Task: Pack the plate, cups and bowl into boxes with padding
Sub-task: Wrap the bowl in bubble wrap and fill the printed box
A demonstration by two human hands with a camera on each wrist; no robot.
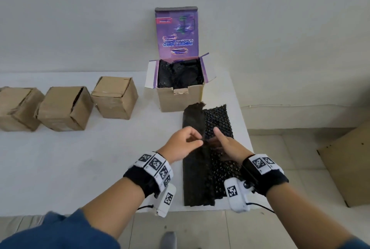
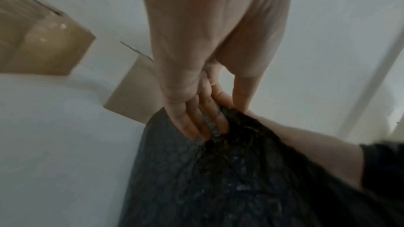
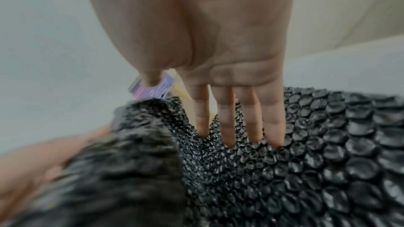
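A long sheet of black bubble wrap (image 1: 220, 120) lies on the white table (image 1: 80, 158) near its right edge, its left strip folded over onto itself. My left hand (image 1: 197, 138) pinches the edge of that fold between thumb and fingers; in the left wrist view the left hand (image 2: 225, 118) grips the dark wrap (image 2: 196, 179). My right hand (image 1: 219, 138) lies with straight fingers on the bubbled side beside the fold, and the right wrist view shows the fingers (image 3: 227, 123) pressing into the bubbles (image 3: 306, 161). No plate, cup or bowl shows.
Just behind the sheet stands an open cardboard box (image 1: 180, 98) with a raised purple lid (image 1: 176, 32), lined with black wrap (image 1: 180, 74). Three closed cardboard boxes (image 1: 115, 97) (image 1: 64, 108) (image 1: 18, 106) line the left. A flat cardboard piece (image 1: 348, 162) lies on the floor at right.
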